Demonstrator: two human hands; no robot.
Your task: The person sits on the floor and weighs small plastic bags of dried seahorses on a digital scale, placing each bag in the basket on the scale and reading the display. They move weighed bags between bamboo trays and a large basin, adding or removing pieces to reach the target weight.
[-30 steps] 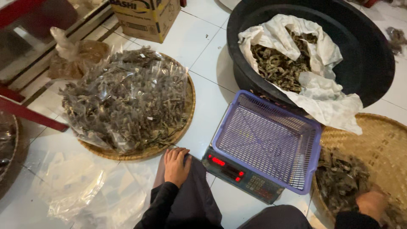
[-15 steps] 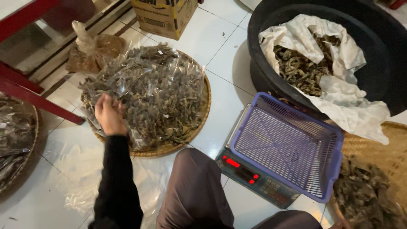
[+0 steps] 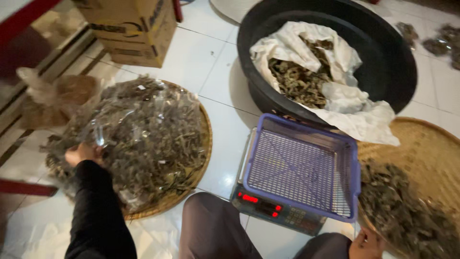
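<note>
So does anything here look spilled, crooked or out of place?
Mostly tidy. The white sack spills over the rim of the black tub and droops toward the purple basket, which sits slightly askew on the scale. A few dried bits lie loose on the tiles, top right.

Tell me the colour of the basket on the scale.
The basket is purple-blue plastic mesh, seen in the head view.

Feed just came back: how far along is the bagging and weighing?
Done: a pile of filled clear bags lies on the left woven tray. In hand: the left hand is on that pile; the right hand is by the loose dried stuff on the right tray. Left: the scale's basket is empty, and the sack in the tub is still full.
</note>
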